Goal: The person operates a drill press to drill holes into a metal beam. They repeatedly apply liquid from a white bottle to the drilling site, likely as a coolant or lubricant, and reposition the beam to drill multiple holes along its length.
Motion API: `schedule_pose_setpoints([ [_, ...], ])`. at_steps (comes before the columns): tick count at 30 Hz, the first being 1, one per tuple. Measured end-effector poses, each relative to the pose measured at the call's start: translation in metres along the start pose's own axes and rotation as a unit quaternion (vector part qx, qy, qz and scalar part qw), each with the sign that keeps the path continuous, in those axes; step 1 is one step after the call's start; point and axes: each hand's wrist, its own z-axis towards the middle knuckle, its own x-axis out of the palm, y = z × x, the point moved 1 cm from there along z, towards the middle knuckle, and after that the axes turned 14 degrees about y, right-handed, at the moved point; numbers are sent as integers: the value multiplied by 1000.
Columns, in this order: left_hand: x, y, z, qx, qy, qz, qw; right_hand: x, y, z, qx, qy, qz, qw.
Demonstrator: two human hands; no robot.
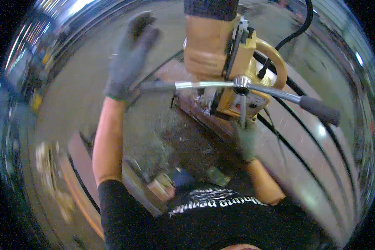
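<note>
Across the bottom of the frame, a soft black T-shirt [237,221] carries white, ornate lettering (upside down from here, and partly lost in the folds). The right hand [246,141], in a grey-green knit glove, is just below centre, closed around the end of the lower spoke [243,109]. The left hand [131,58], in a grey glove with darker fingertips, is raised at upper left, open and holding nothing, its fingers loosely bent and blurred.

The yellow machine [206,46] stands at upper centre, its rounded housing capped in black. From its shiny, round metal hub [241,84] the left spoke [206,84] and right spoke [277,92] also reach out, smooth bare rods with dark, cylindrical grips. Beside the hub, a small control panel [258,101] has markings too blurred to read; a curved yellow handle [281,62] loops above it.

Black cables [298,156] cross a flat, brownish plate [293,133] at right. Farther off, grey floor [79,96] fills the left side (smooth-looking, smeared by blur).
</note>
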Motion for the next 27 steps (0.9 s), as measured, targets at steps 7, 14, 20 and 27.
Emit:
schedule_pose_setpoints([
  [7,144,-51,85,53,55,-172,982,-78,-4,-4,36,-189,-95,977],
  [14,221,3,105,146,132,-318,927,-55,-39,-50,93,-218,-197,951],
  [20,272,29,122,147,115,-260,947,-59,-69,-54,116,-273,-226,928],
  [27,303,40,138,144,132,-336,921,-62,-60,-56,131,-247,-206,938],
])
